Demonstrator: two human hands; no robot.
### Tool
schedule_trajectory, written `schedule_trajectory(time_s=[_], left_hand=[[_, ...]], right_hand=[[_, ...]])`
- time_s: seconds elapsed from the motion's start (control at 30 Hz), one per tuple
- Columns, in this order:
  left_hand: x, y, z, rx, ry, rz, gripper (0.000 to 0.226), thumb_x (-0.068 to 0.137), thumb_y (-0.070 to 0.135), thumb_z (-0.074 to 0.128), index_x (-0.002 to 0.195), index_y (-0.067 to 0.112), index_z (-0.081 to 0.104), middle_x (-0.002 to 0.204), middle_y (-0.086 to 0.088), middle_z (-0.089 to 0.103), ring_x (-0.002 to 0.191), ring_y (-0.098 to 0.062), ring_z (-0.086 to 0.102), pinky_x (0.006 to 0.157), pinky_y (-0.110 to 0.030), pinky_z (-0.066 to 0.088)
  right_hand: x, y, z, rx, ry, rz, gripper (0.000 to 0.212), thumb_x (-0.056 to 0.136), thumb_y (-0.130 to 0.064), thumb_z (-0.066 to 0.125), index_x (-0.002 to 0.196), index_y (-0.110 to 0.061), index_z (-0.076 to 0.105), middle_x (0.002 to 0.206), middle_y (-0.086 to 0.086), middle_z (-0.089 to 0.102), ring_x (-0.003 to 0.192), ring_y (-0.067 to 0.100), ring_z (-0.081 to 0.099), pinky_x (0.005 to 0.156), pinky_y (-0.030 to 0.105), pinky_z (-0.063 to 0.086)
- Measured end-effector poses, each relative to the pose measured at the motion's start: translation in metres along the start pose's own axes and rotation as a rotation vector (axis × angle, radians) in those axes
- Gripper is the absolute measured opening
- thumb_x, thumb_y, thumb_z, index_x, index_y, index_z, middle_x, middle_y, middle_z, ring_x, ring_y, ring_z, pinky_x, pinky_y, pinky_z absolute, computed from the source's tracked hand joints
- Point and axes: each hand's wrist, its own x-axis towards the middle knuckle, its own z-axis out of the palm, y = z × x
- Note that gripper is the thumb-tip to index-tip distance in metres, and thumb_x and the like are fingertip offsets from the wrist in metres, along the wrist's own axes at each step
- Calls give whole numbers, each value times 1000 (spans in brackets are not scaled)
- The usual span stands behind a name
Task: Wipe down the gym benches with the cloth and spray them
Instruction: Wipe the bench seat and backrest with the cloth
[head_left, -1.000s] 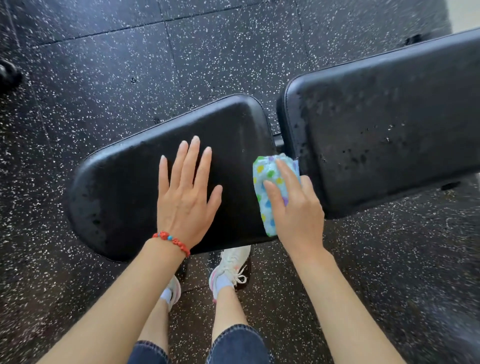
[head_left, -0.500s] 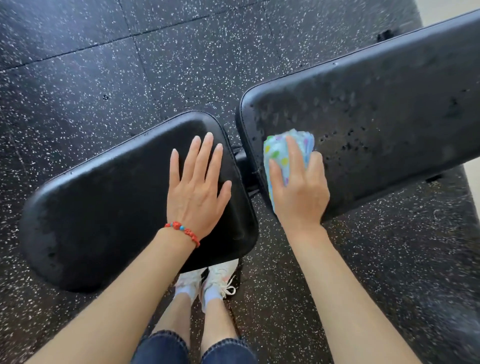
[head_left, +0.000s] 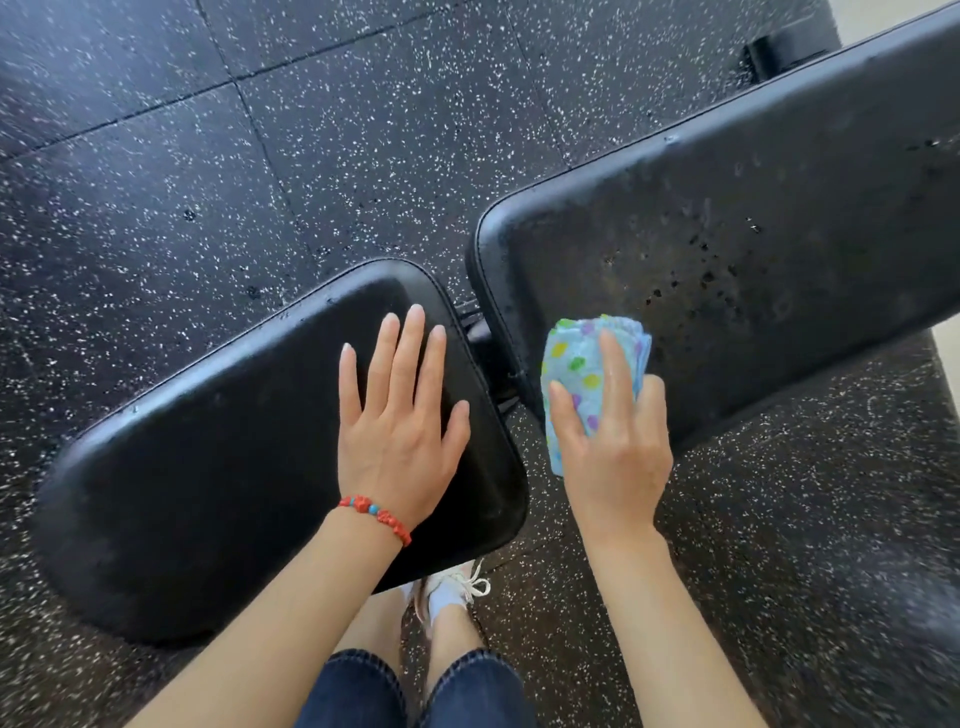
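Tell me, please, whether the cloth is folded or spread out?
Folded: the cloth is a thick wad with layered edges under the right hand.

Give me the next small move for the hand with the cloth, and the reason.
Probably sweep the cloth up and right along the back pad. The right hand presses it at the pad's near corner, and dark droplets speckle the surface just beyond. The left hand rests flat on the seat pad.
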Motion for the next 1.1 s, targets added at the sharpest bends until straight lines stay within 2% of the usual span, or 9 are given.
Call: schedule_trajectory(time_s=[0.17, 0.27, 0.43, 0.57, 0.7, 0.83, 0.93, 1.1], left_hand=[[1, 1, 1, 1, 14, -1, 56, 93, 32, 41, 140, 3, 38, 149, -16, 33, 139, -31, 25, 112, -55, 17], [1, 1, 2, 8, 29, 3, 56, 92, 31, 41, 140, 2, 37, 149, -17, 33, 138, -31, 26, 112, -56, 18], [1, 0, 3, 17, 28, 3, 55, 92, 31, 40, 139, 2, 37, 148, -18, 33, 138, -32, 25, 111, -56, 18], [5, 6, 0, -18, 47, -20, 55, 89, 29, 42, 136, 1, 38, 146, -20, 36, 136, -33, 26, 112, -55, 14], [26, 30, -5, -116, 76, -10, 55, 89, 28, 42, 136, 0, 38, 146, -20, 35, 137, -32, 24, 113, -51, 13], [63, 58, -1, -176, 86, 68, 56, 90, 27, 42, 138, -1, 38, 148, -19, 33, 138, -31, 22, 113, -49, 18], [83, 71, 11, -170, 56, 88, 59, 90, 29, 40, 140, -1, 35, 149, -19, 31, 139, -30, 20, 113, -46, 15], [85, 72, 22, -147, 31, 97, 61, 90, 30, 38, 142, -2, 31, 151, -19, 27, 140, -31, 17, 115, -45, 11]], right_hand=[[2, -10, 1, 39, 24, 213, 44, 85, -40, 55, 122, -17, 47, 81, 12, 51, 71, 21, 48, 55, 33, 49], [45, -33, 16, 122, 38, 260, 48, 82, -40, 53, 121, -12, 54, 85, 15, 55, 72, 29, 55, 55, 33, 49], [107, -48, 36, 144, 103, 209, 46, 79, -37, 59, 117, -11, 60, 82, 16, 57, 70, 31, 59, 54, 31, 49], [78, -19, 21, 125, 45, 165, 45, 82, -37, 59, 121, -14, 56, 83, 13, 54, 70, 29, 57, 52, 30, 47], [34, 34, -8, 69, 9, 275, 46, 85, -39, 55, 125, -17, 50, 83, 13, 52, 69, 31, 56, 52, 34, 49], [22, 50, -20, 61, -27, 361, 46, 85, -41, 50, 124, -17, 48, 84, 12, 51, 68, 30, 55, 53, 30, 45], [49, 36, -11, 135, -18, 365, 46, 85, -41, 50, 124, -15, 51, 88, 12, 53, 72, 30, 56, 55, 30, 45], [134, 14, 21, 185, 23, 231, 45, 84, -35, 58, 124, -13, 55, 95, 17, 58, 80, 32, 59, 61, 34, 49]])
